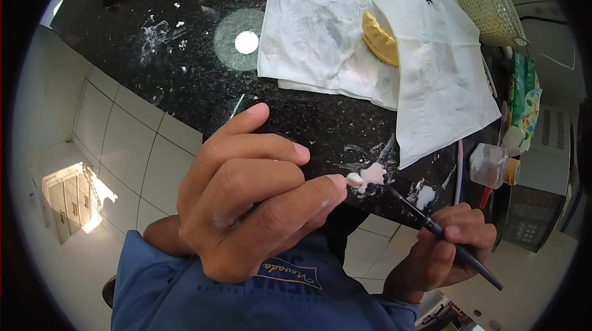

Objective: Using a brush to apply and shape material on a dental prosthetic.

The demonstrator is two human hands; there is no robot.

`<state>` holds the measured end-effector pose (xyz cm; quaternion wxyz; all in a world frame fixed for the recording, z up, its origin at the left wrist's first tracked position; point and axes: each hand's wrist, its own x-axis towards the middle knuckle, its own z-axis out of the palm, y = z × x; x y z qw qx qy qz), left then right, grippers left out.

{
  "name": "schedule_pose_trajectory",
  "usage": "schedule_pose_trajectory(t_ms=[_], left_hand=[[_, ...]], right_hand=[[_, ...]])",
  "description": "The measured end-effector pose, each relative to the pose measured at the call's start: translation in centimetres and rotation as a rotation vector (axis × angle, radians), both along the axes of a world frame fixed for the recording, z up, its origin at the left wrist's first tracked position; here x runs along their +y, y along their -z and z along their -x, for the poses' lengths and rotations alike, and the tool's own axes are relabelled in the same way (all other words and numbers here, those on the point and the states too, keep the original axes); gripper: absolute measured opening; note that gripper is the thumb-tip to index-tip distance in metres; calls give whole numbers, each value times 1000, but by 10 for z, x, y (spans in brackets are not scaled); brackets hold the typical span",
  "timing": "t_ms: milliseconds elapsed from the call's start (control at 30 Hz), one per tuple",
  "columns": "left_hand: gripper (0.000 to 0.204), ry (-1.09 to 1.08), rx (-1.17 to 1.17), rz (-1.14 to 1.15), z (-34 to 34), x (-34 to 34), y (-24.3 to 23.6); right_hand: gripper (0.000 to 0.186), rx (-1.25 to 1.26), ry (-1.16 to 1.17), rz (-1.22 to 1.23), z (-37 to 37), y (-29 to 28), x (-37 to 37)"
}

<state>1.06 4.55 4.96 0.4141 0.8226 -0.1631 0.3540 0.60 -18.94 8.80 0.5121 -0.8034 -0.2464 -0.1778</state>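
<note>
My left hand (265, 189) is in the lower middle, its thumb side and fingertips pinching a small whitish tooth-shaped piece (354, 180). That piece sits right beside a pale pink paste patch (374, 174) on the dark counter. In my right hand (453, 244), at the lower right, is a thin brush (435, 228) with a dark handle, gripped between thumb and fingers. Its slim tip points up and left toward the pink patch; I cannot tell whether it touches. A white paste dab (425, 196) lies on the counter near the brush.
White paper towels (327, 28) cover the back, with a yellow dental cast (379, 40) on them. To the right stand a clear jar (487, 166), a green packet (523, 103) and a woven basket (484, 1). White residue and a round glass disc (231, 22) mark the speckled black counter (185, 84).
</note>
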Motion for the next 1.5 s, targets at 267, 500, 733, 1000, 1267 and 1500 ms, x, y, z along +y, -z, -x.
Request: schedule_pose_trajectory(t_ms=[267,500,733,1000,1267,1500], left_hand=[[18,-44,77,17,8,-11,3],[18,-67,84,1,6,-13,6],[17,-83,75,22,6,-14,8],[17,-89,91,32,7,-16,7],[18,-75,123,39,7,-14,3],[17,-68,145,59,8,-14,2]], right_hand=[[29,18,-170,-16,-10,3,2],[29,26,161,93,7,3,18],[28,-1,138,109,4,4,14],[31,-30,192,27,9,8,21],[35,-117,106,-27,7,10,23],[29,-40,-30,110,6,4,18]])
